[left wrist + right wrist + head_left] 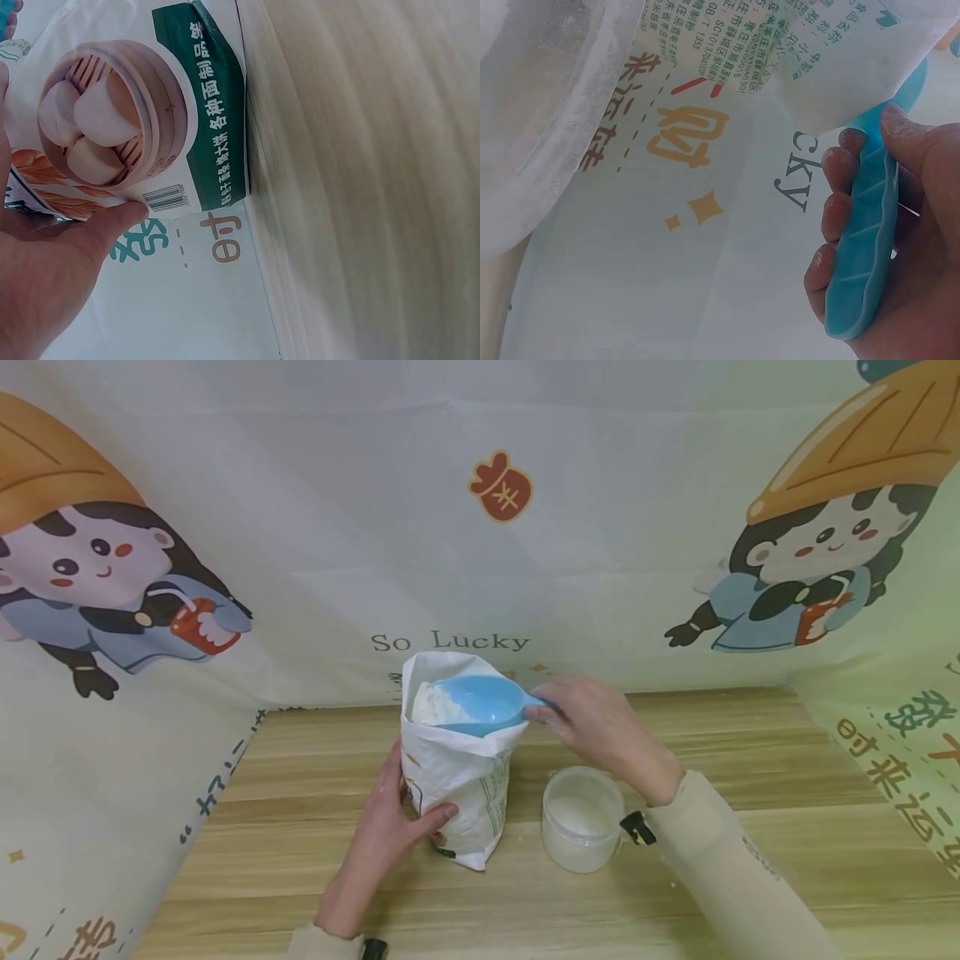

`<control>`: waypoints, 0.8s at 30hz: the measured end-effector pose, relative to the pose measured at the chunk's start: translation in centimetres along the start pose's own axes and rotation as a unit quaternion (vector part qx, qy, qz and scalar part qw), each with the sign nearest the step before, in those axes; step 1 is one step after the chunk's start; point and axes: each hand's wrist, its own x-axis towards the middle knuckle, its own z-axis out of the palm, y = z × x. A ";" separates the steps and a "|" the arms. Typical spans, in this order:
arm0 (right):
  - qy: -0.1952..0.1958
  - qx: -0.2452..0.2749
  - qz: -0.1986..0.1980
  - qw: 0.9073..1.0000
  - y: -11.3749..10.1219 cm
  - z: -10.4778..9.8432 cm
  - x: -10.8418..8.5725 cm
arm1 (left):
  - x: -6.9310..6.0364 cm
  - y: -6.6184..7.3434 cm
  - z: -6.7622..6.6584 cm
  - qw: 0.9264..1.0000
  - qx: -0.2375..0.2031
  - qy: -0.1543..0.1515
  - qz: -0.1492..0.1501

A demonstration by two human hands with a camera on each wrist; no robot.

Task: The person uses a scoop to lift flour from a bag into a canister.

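Note:
A white flour bag [457,793] stands upright on the table with its top open. My left hand [393,818] holds its lower left side, the thumb across the front; the left wrist view shows the thumb on the printed face of the bag [210,142]. In my right hand [592,718] is the handle of a blue scoop [491,700], with the fingers wrapped round it in the right wrist view [866,225]. White flour [437,704] lies in the scoop's front, at the bag's mouth. The rest of the bag's inside is hidden.
Right of the bag, below my right forearm, stands a clear round jar [581,852] without a lid, with white powder inside. The wooden table [300,793] meets a printed cloth backdrop [337,527] at the back and sides.

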 end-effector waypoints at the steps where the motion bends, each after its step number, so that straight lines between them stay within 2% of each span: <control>1: 0.001 0.001 0.000 1.000 0.0 0.0 0.0 | 0.0 0.0 0.0 1.000 0.000 0.000 0.000; 24: 0.047 0.050 0.015 0.998 0.0 0.3 -1.0 | 0.0 -0.1 0.1 1.000 -0.013 0.000 0.013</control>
